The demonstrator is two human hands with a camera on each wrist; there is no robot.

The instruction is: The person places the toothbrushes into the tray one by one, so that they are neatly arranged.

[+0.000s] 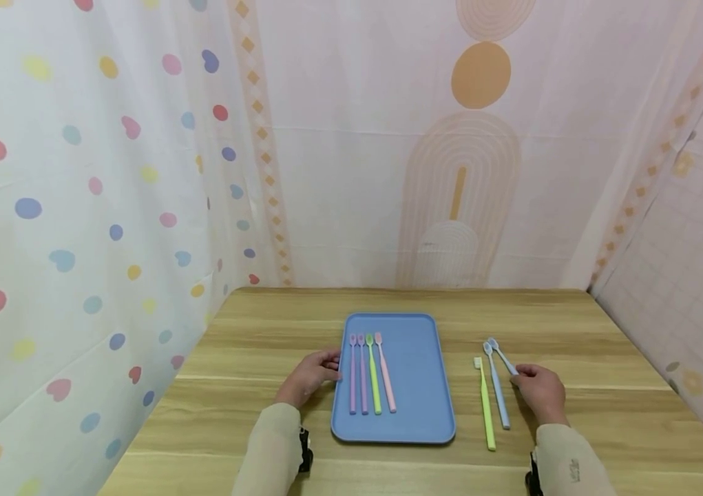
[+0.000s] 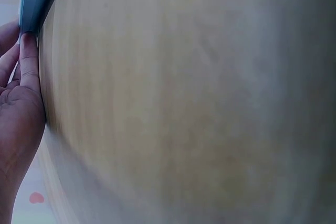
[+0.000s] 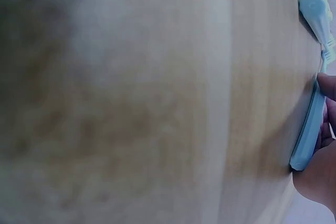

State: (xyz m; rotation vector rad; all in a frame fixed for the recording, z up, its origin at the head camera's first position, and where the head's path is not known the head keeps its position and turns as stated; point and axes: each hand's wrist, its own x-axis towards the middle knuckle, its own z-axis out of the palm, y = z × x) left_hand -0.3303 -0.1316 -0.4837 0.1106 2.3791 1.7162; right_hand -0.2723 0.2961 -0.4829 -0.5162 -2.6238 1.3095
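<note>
My left hand (image 1: 309, 377) grips the left edge of a blue rectangular tray (image 1: 419, 386). Seen from the left wrist, the fingertips meet the tray's side (image 2: 38, 1). On the tray's left half lie two purple toothbrushes (image 1: 363, 379), a green toothbrush (image 1: 374, 379) and a pink toothbrush (image 1: 387, 379), heads pointing away. Right of the tray, my right hand (image 1: 542, 393) pinches the handle of a blue toothbrush (image 3: 310, 129), which slants on the table. Beside it lie a second blue toothbrush (image 1: 498, 390) and a light green toothbrush with white bristles (image 1: 486, 410).
All of this is on a wood-grain table (image 1: 233, 441). Behind it hangs a pale patterned curtain (image 1: 339, 193), and a dotted curtain (image 1: 97, 275) runs along the left side. A light grid-patterned sheet (image 1: 698, 262) borders the right.
</note>
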